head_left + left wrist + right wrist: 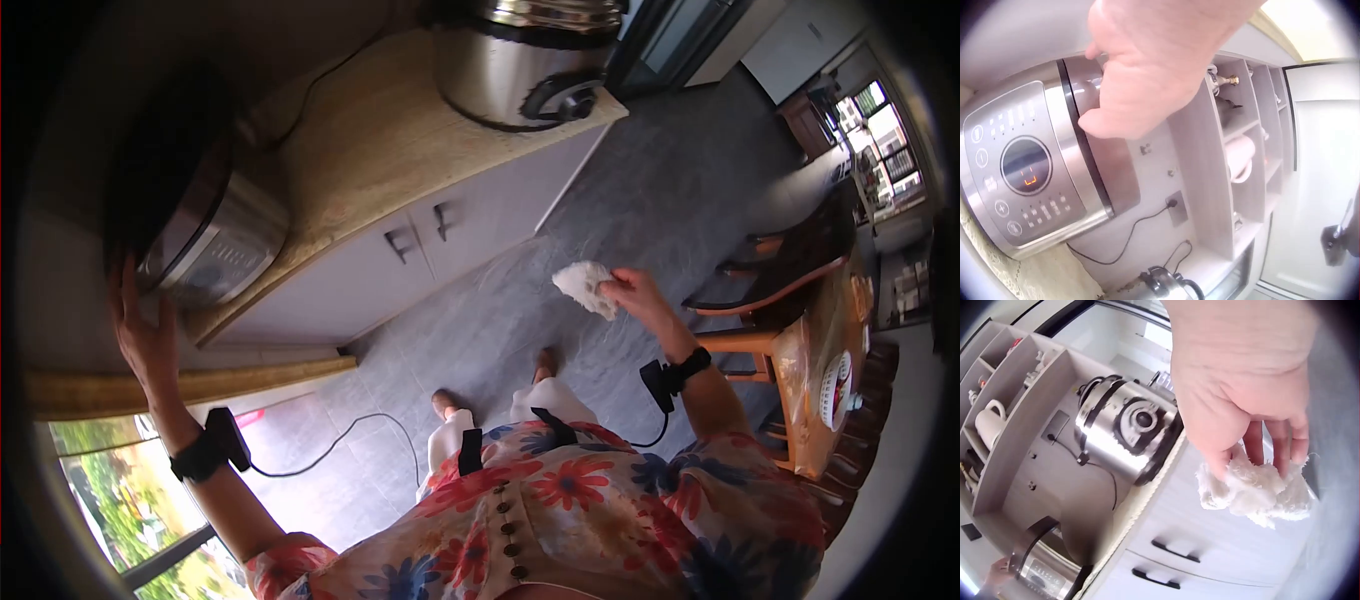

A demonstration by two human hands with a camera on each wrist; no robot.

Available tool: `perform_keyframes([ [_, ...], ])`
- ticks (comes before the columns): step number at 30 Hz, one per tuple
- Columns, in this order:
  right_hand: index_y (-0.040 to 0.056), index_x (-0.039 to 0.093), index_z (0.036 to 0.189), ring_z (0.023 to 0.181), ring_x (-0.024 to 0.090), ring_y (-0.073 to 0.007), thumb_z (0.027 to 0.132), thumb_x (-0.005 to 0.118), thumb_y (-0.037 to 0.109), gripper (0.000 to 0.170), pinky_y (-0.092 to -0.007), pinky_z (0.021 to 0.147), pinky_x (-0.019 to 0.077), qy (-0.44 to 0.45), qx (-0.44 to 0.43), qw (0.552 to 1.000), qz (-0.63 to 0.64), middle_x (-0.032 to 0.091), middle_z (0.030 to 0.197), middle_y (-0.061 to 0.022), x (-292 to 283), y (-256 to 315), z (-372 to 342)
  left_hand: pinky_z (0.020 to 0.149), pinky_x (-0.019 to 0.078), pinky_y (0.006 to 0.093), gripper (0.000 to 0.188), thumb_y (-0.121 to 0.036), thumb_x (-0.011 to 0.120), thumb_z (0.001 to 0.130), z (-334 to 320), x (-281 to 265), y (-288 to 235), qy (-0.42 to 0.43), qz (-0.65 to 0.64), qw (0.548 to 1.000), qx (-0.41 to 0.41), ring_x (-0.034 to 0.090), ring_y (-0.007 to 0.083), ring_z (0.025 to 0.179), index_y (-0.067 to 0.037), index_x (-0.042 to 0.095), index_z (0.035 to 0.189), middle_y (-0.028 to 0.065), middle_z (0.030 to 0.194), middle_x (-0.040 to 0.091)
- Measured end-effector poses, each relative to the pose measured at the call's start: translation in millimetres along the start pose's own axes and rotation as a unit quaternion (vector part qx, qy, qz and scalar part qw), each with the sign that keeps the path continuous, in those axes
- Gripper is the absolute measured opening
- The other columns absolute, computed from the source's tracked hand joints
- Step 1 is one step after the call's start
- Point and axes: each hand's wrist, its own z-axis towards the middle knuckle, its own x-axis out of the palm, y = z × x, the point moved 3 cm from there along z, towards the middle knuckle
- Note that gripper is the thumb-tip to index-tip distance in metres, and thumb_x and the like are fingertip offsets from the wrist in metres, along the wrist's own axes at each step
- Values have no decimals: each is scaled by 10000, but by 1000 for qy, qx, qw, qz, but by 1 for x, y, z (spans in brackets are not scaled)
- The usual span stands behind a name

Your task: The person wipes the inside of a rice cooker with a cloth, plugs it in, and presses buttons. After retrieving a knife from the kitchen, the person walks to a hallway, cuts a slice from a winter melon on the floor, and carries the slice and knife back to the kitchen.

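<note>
A silver rice cooker (225,250) with a dark lid (1113,169) stands at the left end of the counter. Orange marks glow on the round display of its control panel (1025,165). My left hand (147,335) rests at the edge of the lid, fingers stretched out along it in the head view. From the left wrist view, that hand (1154,69) lies over the lid, and most of its fingertips are hidden. A crumpled white cloth (1257,494) is pinched between the thumb and fingers of my right hand (1244,394), held up over the floor in front of the cabinet.
Further along the counter (370,130) sits a steel pressure cooker (500,75) with a dial. Cabinet doors (410,260) with black handles lie below. Shelves hold a white pitcher (1240,156). A chair (790,270) and a covered table (815,370) stand at the right.
</note>
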Motion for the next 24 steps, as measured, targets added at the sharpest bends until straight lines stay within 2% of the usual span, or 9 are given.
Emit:
perform_keyframes([
  [3,-30,625,847,603,509,-70,766,613,182,227,-245,541,415,-50,39,996,-60,576,653,-26,-48,-36,-18,966,373,420,569,-83,608,736,-18,-4,-45,-48,55,997,-29,435,339,1179,-150,469,1283,129,1325,426],
  [5,-31,627,846,604,509,-74,760,608,180,229,-251,544,416,-63,49,996,-47,577,652,-28,-86,-57,-30,958,382,403,540,-68,624,719,-37,8,-112,-13,-24,998,-57,452,305,1170,-132,509,1242,107,1280,470],
  [7,-33,628,845,606,508,-78,753,602,178,231,-256,547,417,-74,63,995,-33,577,652,-29,-120,-82,-41,951,388,394,496,-49,628,695,-65,48,-173,75,-78,994,-29,475,283,1143,-114,550,1180,95,1243,486],
  [8,-37,626,836,613,509,-83,746,594,179,236,-261,554,418,-91,82,991,-52,576,657,-35,-139,-93,-48,941,396,382,457,-46,626,679,-73,63,-216,156,-126,978,-58,481,280,1121,-106,573,1128,94,1221,488],
  [10,-41,625,828,621,509,-89,739,585,179,241,-266,560,419,-124,96,985,-70,575,662,-40,-174,-99,-61,915,412,394,440,-52,636,657,-92,100,-286,238,-186,953,0,465,305,1103,-102,577,1089,120,1217,479],
  [12,-48,622,820,628,511,-98,731,567,176,247,-275,569,421,-148,144,976,-65,569,661,-53,-204,-101,-76,906,420,408,430,-46,631,659,-94,116,-357,271,-243,929,67,464,338,1085,-97,576,1083,150,1197,481],
  [14,-51,624,831,624,508,-97,728,558,166,249,-274,574,422,-172,146,974,-12,566,658,-50,-231,-130,-82,893,428,415,403,-48,629,673,-87,123,-413,318,-293,898,82,467,343,1077,-87,580,1072,154,1188,486],
  [18,-55,637,857,630,500,-80,736,558,145,247,-258,567,417,-203,153,967,3,573,673,-20,-270,-142,-70,883,437,417,396,-58,628,677,-71,146,-482,352,-321,871,122,471,335,1072,-100,587,1069,150,1174,493],
  [24,-59,645,894,635,492,-73,740,564,130,256,-250,561,410,-215,144,964,55,566,675,-16,-316,-154,-3,884,443,409,357,-90,611,694,-45,197,-536,406,-318,848,122,488,307,1062,-125,607,1050,130,1149,519],
])
